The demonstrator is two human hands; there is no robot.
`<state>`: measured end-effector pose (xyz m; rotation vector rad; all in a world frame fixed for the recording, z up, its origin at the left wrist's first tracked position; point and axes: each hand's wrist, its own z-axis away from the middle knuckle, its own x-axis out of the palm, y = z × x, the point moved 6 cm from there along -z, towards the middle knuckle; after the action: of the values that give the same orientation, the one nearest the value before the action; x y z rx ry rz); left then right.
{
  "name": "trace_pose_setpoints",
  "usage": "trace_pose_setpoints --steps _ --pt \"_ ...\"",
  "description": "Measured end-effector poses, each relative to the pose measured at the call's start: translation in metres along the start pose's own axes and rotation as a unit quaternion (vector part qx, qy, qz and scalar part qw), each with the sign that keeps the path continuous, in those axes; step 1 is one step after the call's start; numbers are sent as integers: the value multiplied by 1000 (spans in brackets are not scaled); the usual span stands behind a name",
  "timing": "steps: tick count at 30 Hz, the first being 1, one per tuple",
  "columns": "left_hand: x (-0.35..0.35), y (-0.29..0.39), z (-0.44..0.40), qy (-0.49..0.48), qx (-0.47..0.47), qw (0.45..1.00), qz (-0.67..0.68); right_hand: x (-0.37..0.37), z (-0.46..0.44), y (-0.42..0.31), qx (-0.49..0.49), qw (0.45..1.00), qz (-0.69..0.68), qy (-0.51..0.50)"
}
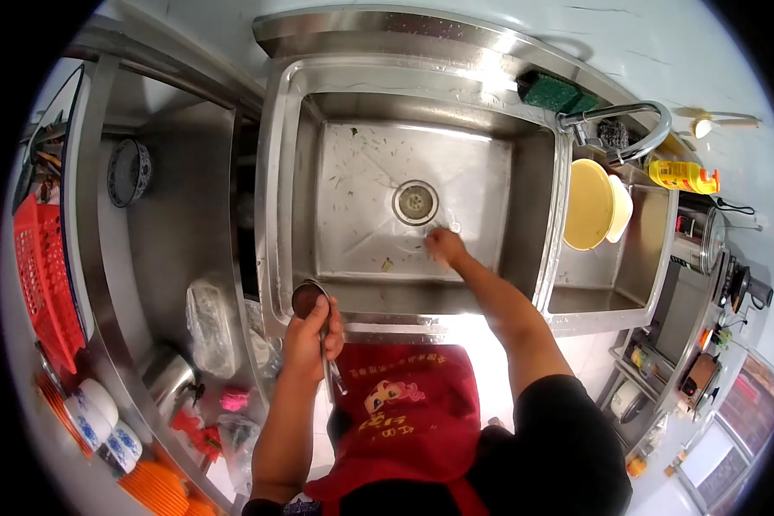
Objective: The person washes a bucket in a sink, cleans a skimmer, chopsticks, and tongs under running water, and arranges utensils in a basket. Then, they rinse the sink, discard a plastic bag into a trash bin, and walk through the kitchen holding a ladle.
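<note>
My left hand (311, 337) is closed around the handle of a metal ladle (309, 297) at the sink's front left corner. The ladle's round bowl points up and its handle hangs below my fingers. My right hand (445, 247) reaches down into the large steel sink (344, 230), just to the lower right of the drain strainer (415, 203). Its fingers are curled together, and whatever they hold, if anything, is hidden. Small green and brown food scraps (387, 265) lie scattered over the sink floor, mostly on the left side.
A curved faucet (658, 129) rises at the right rear corner, beside green scouring pads (549, 91). Yellow basins (587, 205) stand in the smaller right sink, with a yellow bottle (684, 176) behind. Shelves at left hold a red basket (47, 279) and bowls (129, 172).
</note>
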<state>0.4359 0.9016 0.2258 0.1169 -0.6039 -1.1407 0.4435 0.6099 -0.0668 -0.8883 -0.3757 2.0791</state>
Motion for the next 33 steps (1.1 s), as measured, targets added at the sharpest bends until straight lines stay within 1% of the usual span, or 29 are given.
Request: trace_pose_setpoints --steps 2,4,6,8,9,11,12,14,15,16,17,18,19,20,21,22,23,24,26,27,29,30,32,33 --pt "0 2 0 -1 -2 1000 5 23 18 -31 -76 996 49 4" --pt "2 5 3 3 -2 1000 -5 44 26 -55 -87 996 3 -2" --pt "4 9 5 2 0 1000 -9 65 23 -86 -113 990 72 -39" --pt "4 12 6 0 1 1000 -16 106 15 -97 -192 976 105 -9" --pt "3 13 6 -3 2 1000 -10 127 12 -101 -192 976 103 -6" --pt "1 13 9 -7 4 1000 -4 160 11 -114 -209 958 190 -47" --pt "-1 14 10 -3 12 1000 -2 162 9 -118 -210 958 190 -45" --pt "-4 17 12 3 21 1000 0 172 5 -121 -198 949 216 -114" --pt "-5 18 13 -1 23 1000 -3 169 2 -130 -198 949 216 -115" --pt "-5 20 14 -5 26 1000 -7 177 0 -133 -210 897 314 -230" --pt "-5 20 15 -7 28 1000 -7 181 4 -130 -215 823 405 -336" --pt "-5 20 16 -8 28 1000 -4 169 6 -131 -215 823 408 -332" --pt "-4 21 17 -9 29 1000 -1 159 16 -122 -126 861 228 -436" --pt "-2 22 18 -12 32 999 -1 149 29 -118 -32 854 36 -517" --pt "-1 23 20 -9 30 999 -6 134 37 -118 -34 856 38 -515" --pt "1 23 22 -7 28 1000 -12 122 51 -121 1 835 -90 -543" --pt "3 23 25 -9 30 999 -12 110 65 -127 37 797 -218 -562" --pt "7 23 28 -14 28 999 -13 99 75 -125 36 799 -218 -559" --pt "13 21 30 -23 27 999 -16 81 93 -127 59 774 -281 -564" --pt "13 18 30 -29 22 999 -19 79 104 -130 57 775 -282 -562" --pt "21 20 28 -39 23 999 -27 69 103 -134 24 835 -216 -505" --pt "25 19 30 -35 21 999 -32 77 97 -134 21 836 -217 -504" --pt "27 13 33 -26 16 999 -38 107 85 -137 20 842 -170 -512" --pt "29 12 34 -31 24 998 -42 109 89 -154 -45 860 -93 -499"
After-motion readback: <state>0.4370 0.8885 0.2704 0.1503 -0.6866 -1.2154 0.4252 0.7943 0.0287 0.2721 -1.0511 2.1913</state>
